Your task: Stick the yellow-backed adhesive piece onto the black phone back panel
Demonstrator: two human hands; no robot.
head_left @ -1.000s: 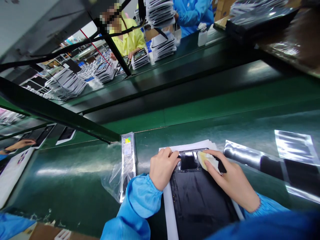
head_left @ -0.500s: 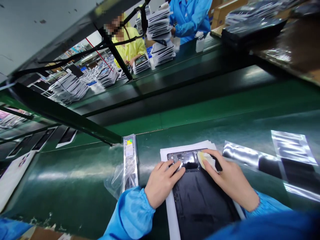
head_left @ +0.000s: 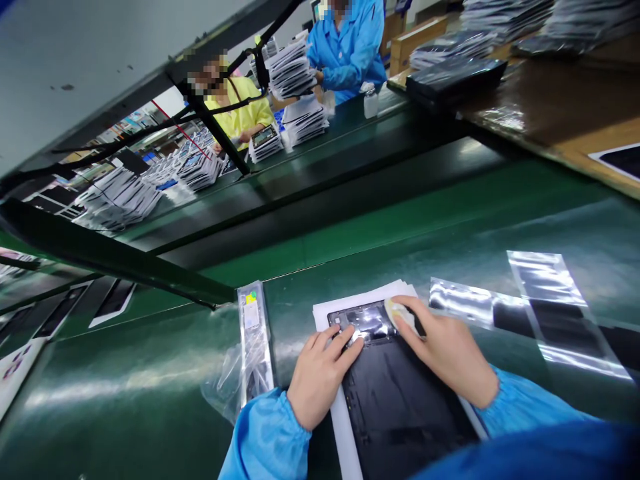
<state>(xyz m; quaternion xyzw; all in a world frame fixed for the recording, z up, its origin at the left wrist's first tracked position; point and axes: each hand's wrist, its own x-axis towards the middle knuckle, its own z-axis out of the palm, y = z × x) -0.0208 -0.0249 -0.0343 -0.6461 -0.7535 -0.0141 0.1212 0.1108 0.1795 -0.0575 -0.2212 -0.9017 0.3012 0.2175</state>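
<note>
A black tablet back housing (head_left: pixel 400 400) lies on white sheets (head_left: pixel 345 440) in front of me, with a shiny rectangular section near its top edge. My left hand (head_left: pixel 323 373) rests on the housing's upper left, fingers spread over the edge of the shiny section. Pinched in my right hand (head_left: pixel 447 347) is a white and yellowish wiping cloth (head_left: pixel 401 318), pressed against the housing's upper right corner. Part of the cloth is hidden by the fingers.
Left of the housing lies a long part in a clear plastic bag (head_left: pixel 253 333). Clear film strips (head_left: pixel 463 303) lie to the right. A dark metal post (head_left: pixel 115 253) slants across the left. Beyond the ledge, two co-workers sit among stacks of white-wrapped panels (head_left: pixel 303 120).
My view has shifted a little, so the scene sits further left. The cloth stays at the upper right corner and my left hand keeps its place on the housing. A co-worker's stack appears lifted slightly.
</note>
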